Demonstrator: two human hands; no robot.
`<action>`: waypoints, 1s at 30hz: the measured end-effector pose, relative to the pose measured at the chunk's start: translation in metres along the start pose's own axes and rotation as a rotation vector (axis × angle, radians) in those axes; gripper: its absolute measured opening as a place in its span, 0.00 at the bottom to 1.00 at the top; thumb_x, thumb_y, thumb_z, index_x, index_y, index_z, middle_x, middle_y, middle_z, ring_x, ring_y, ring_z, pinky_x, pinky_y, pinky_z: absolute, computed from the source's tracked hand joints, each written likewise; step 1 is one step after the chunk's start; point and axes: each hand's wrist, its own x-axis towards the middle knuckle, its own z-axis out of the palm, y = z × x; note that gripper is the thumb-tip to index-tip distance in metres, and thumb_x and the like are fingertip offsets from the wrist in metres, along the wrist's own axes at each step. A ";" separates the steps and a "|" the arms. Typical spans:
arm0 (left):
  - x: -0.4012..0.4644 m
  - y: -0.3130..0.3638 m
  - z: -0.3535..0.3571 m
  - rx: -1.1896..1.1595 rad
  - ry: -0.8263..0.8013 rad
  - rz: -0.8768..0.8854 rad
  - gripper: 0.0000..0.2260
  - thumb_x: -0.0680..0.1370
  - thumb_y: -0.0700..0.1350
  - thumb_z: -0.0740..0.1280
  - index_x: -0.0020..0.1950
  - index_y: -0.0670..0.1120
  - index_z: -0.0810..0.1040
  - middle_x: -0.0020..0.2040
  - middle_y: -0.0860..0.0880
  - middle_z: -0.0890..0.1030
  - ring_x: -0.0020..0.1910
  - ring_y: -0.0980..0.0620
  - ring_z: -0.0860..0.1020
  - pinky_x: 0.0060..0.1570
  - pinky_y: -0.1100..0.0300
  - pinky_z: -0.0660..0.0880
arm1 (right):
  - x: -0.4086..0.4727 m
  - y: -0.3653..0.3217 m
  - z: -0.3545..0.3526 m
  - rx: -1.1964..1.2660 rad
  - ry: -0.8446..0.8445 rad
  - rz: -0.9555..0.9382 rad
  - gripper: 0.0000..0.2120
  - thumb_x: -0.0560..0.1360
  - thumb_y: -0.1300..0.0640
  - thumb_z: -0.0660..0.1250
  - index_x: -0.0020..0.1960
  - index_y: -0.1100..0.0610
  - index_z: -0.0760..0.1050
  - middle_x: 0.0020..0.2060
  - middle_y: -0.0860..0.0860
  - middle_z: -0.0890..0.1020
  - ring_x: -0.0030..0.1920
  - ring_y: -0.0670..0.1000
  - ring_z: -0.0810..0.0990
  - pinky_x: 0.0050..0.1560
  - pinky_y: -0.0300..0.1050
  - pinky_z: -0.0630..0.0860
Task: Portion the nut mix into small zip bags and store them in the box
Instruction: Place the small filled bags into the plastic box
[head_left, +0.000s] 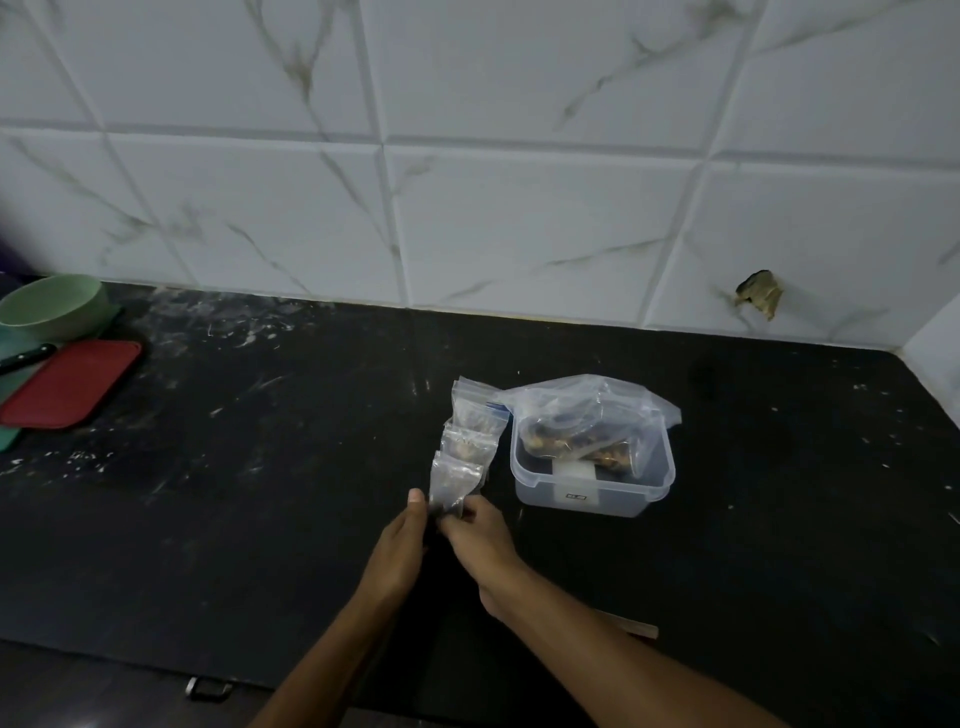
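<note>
Two bare forearms reach up from the bottom of the frame and meet just below centre, over a black worktop (260, 519) streaked with pale scuffs. Left hand (400, 545) and right hand (480, 530) come together on the lower end of a small zip bag (453, 486), the left thumb upright against its left edge and the right hand's fingers (457, 519) curled in and pinching it from the other side. What lies inside that bag is too blurred to make out. Beyond it, running toward the upper right, two more small zip bags (470, 426) lie in an overlapping row on the worktop, each showing a dark smudge of nut mix.

Just right of that row stands a clear plastic box (592, 483), lidless, a white label on its near wall. A large zip bag (587, 415) sits slumped in it, its crumpled mouth spilling over the rim toward the right, with a dark brown heap of nut mix (576, 444) at its bottom.

At the far left edge of the frame a pale green bowl (52, 304) stands near the wall; in front of it lies a red tray (70, 384) on a green board (8, 441), with a black-handled knife (26, 357) beside it. White marble-veined tiles (519, 208) fill the upper half, one chipped open at the right (759, 296). A metal drawer handle (208, 688) shows below the worktop's front edge.
</note>
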 end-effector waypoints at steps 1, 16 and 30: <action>-0.003 -0.001 0.001 -0.019 0.012 0.009 0.23 0.81 0.62 0.48 0.55 0.55 0.80 0.53 0.53 0.83 0.54 0.61 0.80 0.55 0.63 0.74 | -0.001 0.002 0.001 -0.001 -0.022 -0.004 0.11 0.73 0.56 0.67 0.55 0.50 0.77 0.50 0.51 0.83 0.51 0.48 0.83 0.57 0.50 0.80; -0.019 0.113 0.095 0.146 -0.306 0.447 0.22 0.82 0.60 0.44 0.59 0.57 0.77 0.52 0.59 0.80 0.53 0.70 0.76 0.51 0.74 0.70 | -0.064 -0.095 -0.144 0.100 0.122 -0.152 0.12 0.80 0.45 0.62 0.53 0.52 0.77 0.50 0.55 0.83 0.52 0.53 0.83 0.60 0.53 0.78; 0.070 0.144 0.161 0.511 -0.569 -0.107 0.44 0.77 0.71 0.37 0.75 0.40 0.66 0.72 0.40 0.71 0.72 0.43 0.68 0.73 0.47 0.63 | 0.011 -0.091 -0.212 0.227 0.098 0.259 0.35 0.71 0.34 0.66 0.69 0.57 0.69 0.62 0.63 0.76 0.59 0.63 0.79 0.60 0.59 0.76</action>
